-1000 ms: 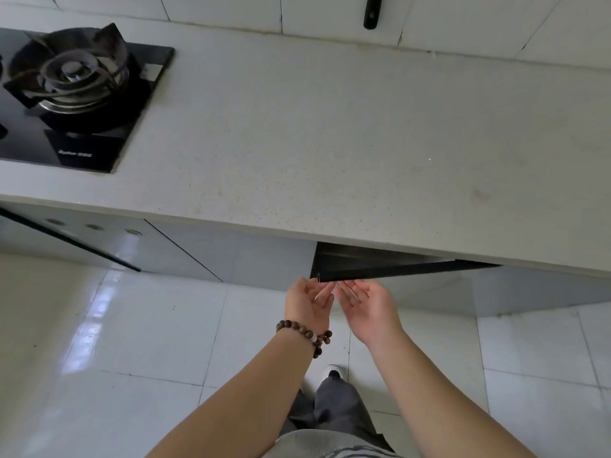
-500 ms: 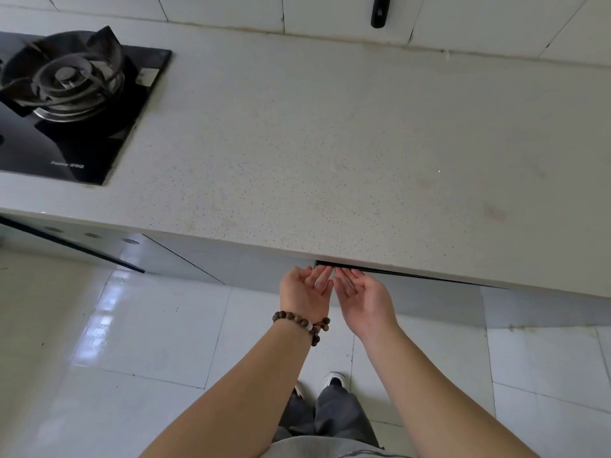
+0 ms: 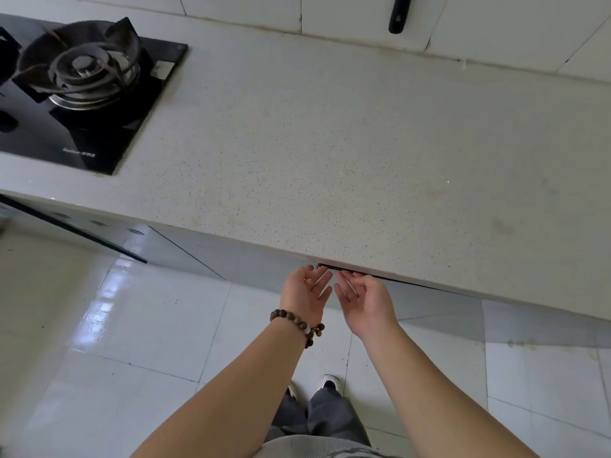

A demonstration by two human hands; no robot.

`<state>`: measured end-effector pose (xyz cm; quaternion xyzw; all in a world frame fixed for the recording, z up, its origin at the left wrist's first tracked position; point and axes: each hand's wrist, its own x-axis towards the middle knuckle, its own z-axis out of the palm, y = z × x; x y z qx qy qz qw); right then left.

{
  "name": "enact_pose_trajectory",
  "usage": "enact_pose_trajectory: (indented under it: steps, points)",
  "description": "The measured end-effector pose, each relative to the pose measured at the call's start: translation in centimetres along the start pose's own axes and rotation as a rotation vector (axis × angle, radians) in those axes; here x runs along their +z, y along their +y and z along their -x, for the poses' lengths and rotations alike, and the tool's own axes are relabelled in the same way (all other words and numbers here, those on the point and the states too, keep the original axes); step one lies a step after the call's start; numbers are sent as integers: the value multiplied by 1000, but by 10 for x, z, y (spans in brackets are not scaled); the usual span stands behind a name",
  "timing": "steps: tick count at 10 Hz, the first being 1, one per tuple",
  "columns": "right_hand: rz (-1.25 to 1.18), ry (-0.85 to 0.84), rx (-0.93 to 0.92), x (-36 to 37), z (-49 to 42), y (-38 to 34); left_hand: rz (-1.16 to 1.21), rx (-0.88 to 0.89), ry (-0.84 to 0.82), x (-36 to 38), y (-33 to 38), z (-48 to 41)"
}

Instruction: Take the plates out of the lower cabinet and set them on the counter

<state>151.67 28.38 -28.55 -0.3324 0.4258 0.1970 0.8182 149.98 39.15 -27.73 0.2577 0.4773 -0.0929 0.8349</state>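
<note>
The person is standing at the tabletop [image 3: 330, 160], a pale speckled slab, and is holding two hands low in front of its near edge. The left hand [image 3: 305, 292] and the right hand [image 3: 363, 304] are hovering side by side, palms turned toward each other. The fingers are loosely bent, so each grip is wide and carrying nothing.

Just past the fingertips, a thin dark strip is showing along the top of the grey cabinet [image 3: 350, 272] under the tabletop's edge. I cannot tell whether the fingers are touching it. The plates are not showing anywhere, and the inside of the cabinet is hidden.

One beaded bracelet [image 3: 297, 325] is sitting on the left wrist. Far to the left of the hands and beyond them, one black glass stove [image 3: 99, 133] is lying in the tabletop. One burner [image 3: 82, 66] is in full view, and small white print on the glass is too small to read. One black handle [image 3: 398, 14] is hanging on the tiled wall beyond the hands. Below the hands, two shoes [image 3: 327, 383] are standing on glossy white floor tiles [image 3: 132, 325].
</note>
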Motion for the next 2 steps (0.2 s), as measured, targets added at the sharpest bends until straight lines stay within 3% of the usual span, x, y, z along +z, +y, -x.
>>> enact_pose_trajectory:
  steps: [2]
  points:
    - [266, -49, 71, 14, 19, 5, -111, 103, 81, -26, 20, 21]
